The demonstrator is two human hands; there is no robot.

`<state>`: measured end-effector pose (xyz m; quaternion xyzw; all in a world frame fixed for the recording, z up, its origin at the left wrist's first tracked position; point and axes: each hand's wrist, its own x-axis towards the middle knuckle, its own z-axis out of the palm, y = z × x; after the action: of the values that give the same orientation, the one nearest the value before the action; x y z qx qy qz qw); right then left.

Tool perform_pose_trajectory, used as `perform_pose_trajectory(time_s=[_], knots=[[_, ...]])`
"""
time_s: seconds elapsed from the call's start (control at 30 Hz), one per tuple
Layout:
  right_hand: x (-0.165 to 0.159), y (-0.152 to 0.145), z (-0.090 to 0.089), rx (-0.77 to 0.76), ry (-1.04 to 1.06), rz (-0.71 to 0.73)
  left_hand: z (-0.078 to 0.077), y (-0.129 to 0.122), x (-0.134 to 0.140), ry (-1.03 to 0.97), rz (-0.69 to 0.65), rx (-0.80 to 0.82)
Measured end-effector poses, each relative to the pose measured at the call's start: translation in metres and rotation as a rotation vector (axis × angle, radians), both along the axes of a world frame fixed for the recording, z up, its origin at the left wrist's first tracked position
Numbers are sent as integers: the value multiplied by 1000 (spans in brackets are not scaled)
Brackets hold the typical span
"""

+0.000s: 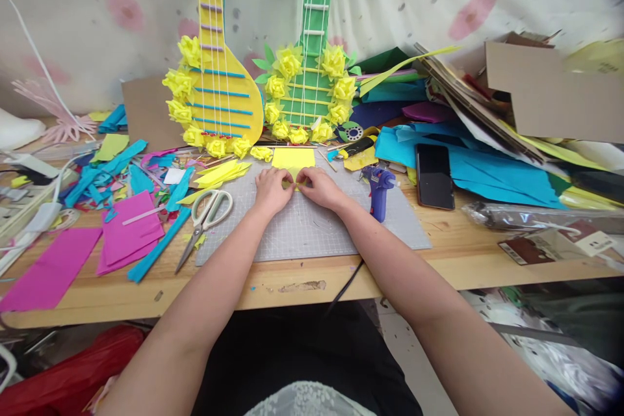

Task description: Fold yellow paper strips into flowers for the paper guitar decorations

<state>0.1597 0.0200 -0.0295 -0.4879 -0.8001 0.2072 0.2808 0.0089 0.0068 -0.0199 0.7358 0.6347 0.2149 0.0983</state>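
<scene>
Both my hands meet over the grey cutting mat (312, 237), pinching a small piece of yellow crepe paper (294, 175). My left hand (273, 190) grips its left side, and my right hand (319, 187) closes on the right side; the fingers partly hide the paper. Just beyond them lies a flat yellow sheet (294, 157). A blue glue gun (379, 192) stands on the mat to the right. Scissors with pale handles (207, 218) rest at the mat's left edge, near several yellow paper strips (221, 173).
Behind the mat stand a yellow cardboard guitar (224, 91) and a green one (309, 88), both trimmed with yellow paper flowers. Magenta paper (129, 231) and blue scraps cover the left. A phone (435, 177) lies right, beside blue paper (502, 175) and stacked cardboard (550, 91).
</scene>
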Motion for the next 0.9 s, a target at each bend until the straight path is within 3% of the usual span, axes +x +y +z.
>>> perform_pose_trajectory(time_s=[0.53,0.9], knots=[[-5,-13,9,117,-366,8,1,-5,-3,89,-54,58],[-9,-16,12,104,-416,-15,5,-4,-4,54,-45,0]])
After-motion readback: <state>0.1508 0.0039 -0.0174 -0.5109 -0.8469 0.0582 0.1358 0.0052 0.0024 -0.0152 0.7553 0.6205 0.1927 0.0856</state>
